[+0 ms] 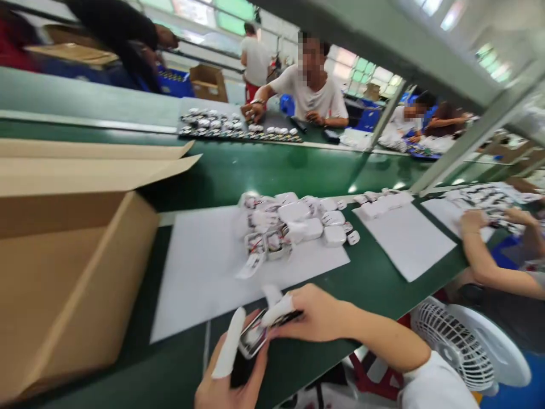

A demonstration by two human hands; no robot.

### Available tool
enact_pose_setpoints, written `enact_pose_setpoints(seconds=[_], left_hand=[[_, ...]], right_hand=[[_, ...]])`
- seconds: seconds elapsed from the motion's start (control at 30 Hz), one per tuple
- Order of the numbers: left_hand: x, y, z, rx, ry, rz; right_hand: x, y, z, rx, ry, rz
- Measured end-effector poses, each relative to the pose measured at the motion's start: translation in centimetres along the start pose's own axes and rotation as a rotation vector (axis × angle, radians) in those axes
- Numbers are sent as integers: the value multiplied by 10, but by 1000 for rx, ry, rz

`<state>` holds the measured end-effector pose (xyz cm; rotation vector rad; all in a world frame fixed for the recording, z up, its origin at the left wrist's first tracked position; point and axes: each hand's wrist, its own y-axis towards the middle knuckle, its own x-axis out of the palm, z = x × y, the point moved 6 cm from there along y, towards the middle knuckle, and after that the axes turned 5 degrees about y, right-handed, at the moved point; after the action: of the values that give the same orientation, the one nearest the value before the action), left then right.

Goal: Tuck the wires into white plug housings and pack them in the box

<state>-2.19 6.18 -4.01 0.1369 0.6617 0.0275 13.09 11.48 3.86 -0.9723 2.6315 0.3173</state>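
Both hands [272, 346] holding small part [254, 339], green bench [383, 272], busy workshop

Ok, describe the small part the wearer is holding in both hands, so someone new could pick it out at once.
Start at the big open cardboard box on the left, then follow the green bench's near edge rightward. There the left hand and right hand, fingertips in white cots, pinch a small flat part. Unlike the white pieces heaped on the white sheet behind, it alone is held up, off the bench.
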Motion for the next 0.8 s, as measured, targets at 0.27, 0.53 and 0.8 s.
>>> enact_pose_setpoints(seconds=[0.27,0.53,0.8], left_hand=[[-5,-2,35,3,23,186],[-16,2,47,132,13,260],[-15,1,47,121,12,294]], right_hand=[[1,-5,21,427,249,210],[9,6,41,523,475,295],[11,8,36,484,553,212]])
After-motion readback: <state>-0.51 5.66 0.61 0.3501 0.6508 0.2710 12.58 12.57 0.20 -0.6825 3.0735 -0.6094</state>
